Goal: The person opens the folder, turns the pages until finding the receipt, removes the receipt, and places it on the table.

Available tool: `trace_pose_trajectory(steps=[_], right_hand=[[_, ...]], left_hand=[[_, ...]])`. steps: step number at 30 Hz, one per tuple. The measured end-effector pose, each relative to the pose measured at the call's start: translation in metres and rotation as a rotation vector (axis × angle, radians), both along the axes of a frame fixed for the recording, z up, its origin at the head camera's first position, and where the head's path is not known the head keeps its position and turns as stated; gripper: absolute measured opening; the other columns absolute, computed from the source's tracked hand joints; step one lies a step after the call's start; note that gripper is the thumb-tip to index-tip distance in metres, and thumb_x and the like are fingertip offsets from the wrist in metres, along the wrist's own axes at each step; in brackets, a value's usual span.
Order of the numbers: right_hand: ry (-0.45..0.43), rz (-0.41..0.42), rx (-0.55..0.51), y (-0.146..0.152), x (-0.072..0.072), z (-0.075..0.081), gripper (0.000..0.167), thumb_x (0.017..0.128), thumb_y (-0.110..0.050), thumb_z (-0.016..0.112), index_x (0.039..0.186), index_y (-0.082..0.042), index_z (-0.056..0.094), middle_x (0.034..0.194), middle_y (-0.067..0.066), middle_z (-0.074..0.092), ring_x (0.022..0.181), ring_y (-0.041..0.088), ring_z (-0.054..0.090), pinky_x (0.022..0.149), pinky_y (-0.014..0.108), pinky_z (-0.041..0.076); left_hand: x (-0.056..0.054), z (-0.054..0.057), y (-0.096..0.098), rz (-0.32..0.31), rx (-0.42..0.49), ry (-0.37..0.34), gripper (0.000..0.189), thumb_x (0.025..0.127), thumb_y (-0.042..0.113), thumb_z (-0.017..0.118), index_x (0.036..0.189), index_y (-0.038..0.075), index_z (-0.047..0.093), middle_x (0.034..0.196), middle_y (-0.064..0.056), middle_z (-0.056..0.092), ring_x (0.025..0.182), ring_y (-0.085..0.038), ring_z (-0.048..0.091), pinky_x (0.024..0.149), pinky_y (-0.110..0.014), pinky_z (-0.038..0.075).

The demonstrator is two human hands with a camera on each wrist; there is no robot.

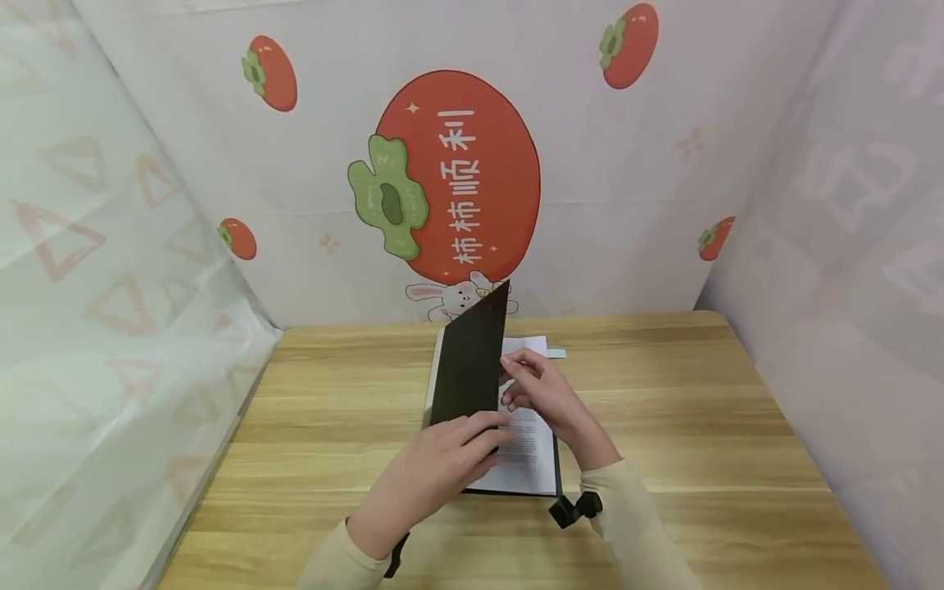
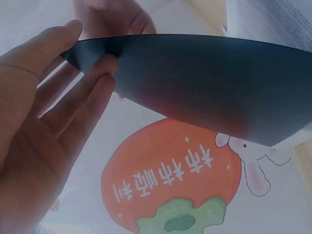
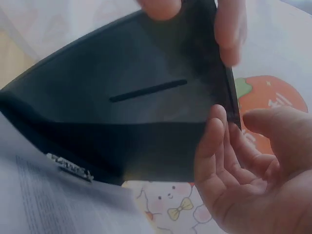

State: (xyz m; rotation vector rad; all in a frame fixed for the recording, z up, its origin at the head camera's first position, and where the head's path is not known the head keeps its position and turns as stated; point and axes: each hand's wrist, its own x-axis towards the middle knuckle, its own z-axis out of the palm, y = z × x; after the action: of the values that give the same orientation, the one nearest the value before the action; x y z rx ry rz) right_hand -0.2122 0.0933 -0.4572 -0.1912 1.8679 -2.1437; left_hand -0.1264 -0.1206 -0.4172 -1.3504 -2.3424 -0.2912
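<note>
A black folder [image 1: 472, 365] lies on the table with its front cover raised steeply on the left side. Printed sheets [image 1: 525, 449] rest inside, and a metal clip [image 3: 70, 166] shows along the spine. My left hand [image 1: 435, 460] holds the cover near its lower corner, thumb on the inner face and fingers on the outer one, as the right wrist view shows. Farther up the same free edge, my right hand [image 1: 544, 392] grips with its fingers [image 3: 210, 139] inside and its thumb outside. The cover bows slightly between them in the left wrist view.
The wooden table [image 1: 324, 393] meets a white back sheet [image 1: 605, 246] printed with persimmons and a rabbit. Pale sheets hang on both sides. A light blue tab [image 1: 558, 353] sticks out past the papers' top right. Black wrist cameras [image 1: 575, 509] sit at both cuffs.
</note>
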Motion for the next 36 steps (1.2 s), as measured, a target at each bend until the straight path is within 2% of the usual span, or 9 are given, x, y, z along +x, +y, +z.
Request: trace_pose_trajectory(steps=[3,6,11,15,20,24,27,31,36], right_hand=[[0.018,-0.069,0.063,0.004,-0.001,-0.009,0.038,0.111,-0.032,0.058,0.120,0.005,0.058,0.095,0.011,0.064,0.067,0.018,0.063,0.061,0.026,0.056],[0.031,-0.160,0.182,0.013,-0.004,-0.023,0.038,0.110,-0.031,0.060,0.119,0.006,0.060,0.095,0.016,0.066,0.065,0.017,0.063,0.059,0.026,0.056],[0.010,-0.236,0.355,0.031,-0.012,-0.045,0.030,0.109,-0.026,0.061,0.116,0.003,0.062,0.101,0.022,0.067,0.068,0.017,0.066,0.064,0.033,0.060],[-0.025,-0.273,0.407,0.043,-0.019,-0.057,0.028,0.108,-0.022,0.061,0.117,0.004,0.063,0.105,0.025,0.067,0.073,0.022,0.069,0.069,0.039,0.063],[-0.059,-0.288,0.423,0.047,-0.029,-0.068,0.031,0.107,-0.018,0.061,0.126,0.006,0.063,0.111,0.026,0.064,0.077,0.024,0.069,0.068,0.035,0.062],[-0.083,-0.287,0.426,0.044,-0.037,-0.077,0.035,0.107,-0.017,0.061,0.134,0.006,0.060,0.116,0.024,0.064,0.075,0.022,0.067,0.065,0.031,0.060],[-0.089,-0.280,0.437,0.041,-0.041,-0.082,0.040,0.107,-0.017,0.061,0.140,0.005,0.057,0.121,0.024,0.064,0.073,0.020,0.067,0.061,0.029,0.056],[-0.080,-0.304,0.471,0.041,-0.044,-0.085,0.044,0.107,-0.019,0.060,0.145,0.004,0.055,0.126,0.025,0.064,0.073,0.019,0.066,0.059,0.028,0.054],[-0.072,-0.338,0.499,0.042,-0.045,-0.088,0.044,0.106,-0.019,0.061,0.143,0.005,0.057,0.128,0.026,0.066,0.072,0.019,0.067,0.058,0.027,0.053]], left_hand=[[0.001,0.006,-0.009,-0.006,0.042,-0.084,0.036,0.091,0.014,0.086,0.124,0.010,0.071,0.133,-0.001,0.065,0.117,-0.011,0.067,0.098,-0.020,0.053],[0.001,0.011,-0.020,0.007,0.097,-0.151,0.037,0.092,0.012,0.084,0.127,0.010,0.069,0.136,-0.001,0.063,0.118,-0.010,0.066,0.099,-0.018,0.052],[0.001,0.012,-0.039,0.013,0.207,-0.206,0.042,0.091,0.008,0.084,0.129,0.011,0.068,0.139,0.000,0.061,0.114,-0.010,0.068,0.095,-0.016,0.053],[0.001,0.013,-0.051,-0.005,0.291,-0.222,0.045,0.086,0.001,0.086,0.127,0.012,0.069,0.140,-0.002,0.061,0.118,-0.017,0.068,0.095,-0.017,0.054],[0.001,0.015,-0.063,-0.022,0.385,-0.237,0.047,0.083,-0.004,0.086,0.124,0.011,0.070,0.138,-0.005,0.063,0.113,-0.018,0.069,0.091,-0.017,0.055],[0.002,0.014,-0.071,-0.020,0.445,-0.202,0.037,0.090,0.004,0.083,0.125,0.009,0.070,0.136,-0.008,0.065,0.114,-0.023,0.069,0.093,-0.019,0.055],[0.004,0.011,-0.077,-0.003,0.505,-0.167,0.027,0.100,0.017,0.074,0.125,0.006,0.071,0.135,-0.012,0.066,0.110,-0.024,0.070,0.092,-0.020,0.056],[0.009,0.005,-0.089,0.051,0.589,-0.159,0.033,0.105,0.028,0.067,0.124,0.001,0.071,0.134,-0.017,0.067,0.103,-0.022,0.071,0.086,-0.018,0.057],[0.014,-0.003,-0.111,0.110,0.667,-0.161,0.032,0.100,0.016,0.074,0.124,-0.006,0.070,0.133,-0.024,0.066,0.104,-0.022,0.072,0.086,-0.018,0.058]])
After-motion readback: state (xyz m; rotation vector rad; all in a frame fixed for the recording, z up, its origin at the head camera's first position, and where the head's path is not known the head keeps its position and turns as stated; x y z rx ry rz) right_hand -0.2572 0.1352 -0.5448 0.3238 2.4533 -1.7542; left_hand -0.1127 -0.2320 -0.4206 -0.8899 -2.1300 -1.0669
